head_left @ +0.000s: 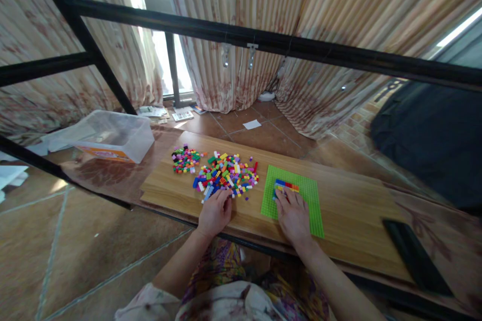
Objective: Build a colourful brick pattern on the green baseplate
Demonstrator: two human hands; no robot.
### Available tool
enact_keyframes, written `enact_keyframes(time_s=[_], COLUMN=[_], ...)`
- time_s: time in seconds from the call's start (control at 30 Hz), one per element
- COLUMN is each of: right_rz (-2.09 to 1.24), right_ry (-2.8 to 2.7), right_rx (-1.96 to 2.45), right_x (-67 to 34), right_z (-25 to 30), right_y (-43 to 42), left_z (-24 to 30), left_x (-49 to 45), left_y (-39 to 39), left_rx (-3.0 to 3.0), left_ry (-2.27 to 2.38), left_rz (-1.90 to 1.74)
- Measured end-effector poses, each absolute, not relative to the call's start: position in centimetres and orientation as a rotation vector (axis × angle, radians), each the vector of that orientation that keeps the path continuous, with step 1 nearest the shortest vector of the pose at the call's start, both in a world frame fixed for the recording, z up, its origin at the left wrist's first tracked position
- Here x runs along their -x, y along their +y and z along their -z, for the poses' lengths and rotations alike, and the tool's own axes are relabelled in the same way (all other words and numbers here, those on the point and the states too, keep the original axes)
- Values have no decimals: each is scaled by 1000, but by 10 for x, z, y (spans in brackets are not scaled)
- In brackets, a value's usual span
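My left hand [216,213] rests at the near edge of a large pile of toy building bricks [229,173]. Its fingers are curled together among the bricks, and whatever they pinch is hidden. On the right, a green baseplate [314,203] lies on the board. Rows of blue, red, orange and yellow bricks [288,185] are set on its upper middle. Over the near side of these rows lies my right hand [294,215], fingers stretched forward and slightly apart, fingertips touching the bricks. The hand covers part of the built rows and of the plate.
A smaller pile of tiny bricks [186,159] sits left of the large one on the wooden board [350,210]. A clear plastic box [137,140] stands farther left. A dark flat object [416,256] lies at the right end. A black metal bar [188,25] crosses beyond the board.
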State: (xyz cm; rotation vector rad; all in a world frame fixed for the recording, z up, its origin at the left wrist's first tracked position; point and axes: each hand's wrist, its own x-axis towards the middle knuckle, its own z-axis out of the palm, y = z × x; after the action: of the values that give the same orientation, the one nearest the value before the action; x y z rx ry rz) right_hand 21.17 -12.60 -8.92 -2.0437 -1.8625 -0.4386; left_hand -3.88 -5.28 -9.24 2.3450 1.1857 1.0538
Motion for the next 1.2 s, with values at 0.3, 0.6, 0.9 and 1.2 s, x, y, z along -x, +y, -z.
enact_keyframes(time_s=[0.3,0.6,0.9,1.2], right_rz=[305,74,19,-19], right_ry=[-1677,-1668,-1681,-1732], right_rx=[1835,1764,1762,1699], right_x=[-201,-150,-144,-135], right_z=[82,100,99,89], right_y=[-134,-162,-157,-131], left_z=[93,93,92,83], left_x=[38,37,35,44], left_y=[-53,-56,-58,-64], left_rx=[-2337,-2296,-2259,-2281], left_ry=[1174,1205,1272,1036], left_rz=[-1069,-1086,-1142,-1124])
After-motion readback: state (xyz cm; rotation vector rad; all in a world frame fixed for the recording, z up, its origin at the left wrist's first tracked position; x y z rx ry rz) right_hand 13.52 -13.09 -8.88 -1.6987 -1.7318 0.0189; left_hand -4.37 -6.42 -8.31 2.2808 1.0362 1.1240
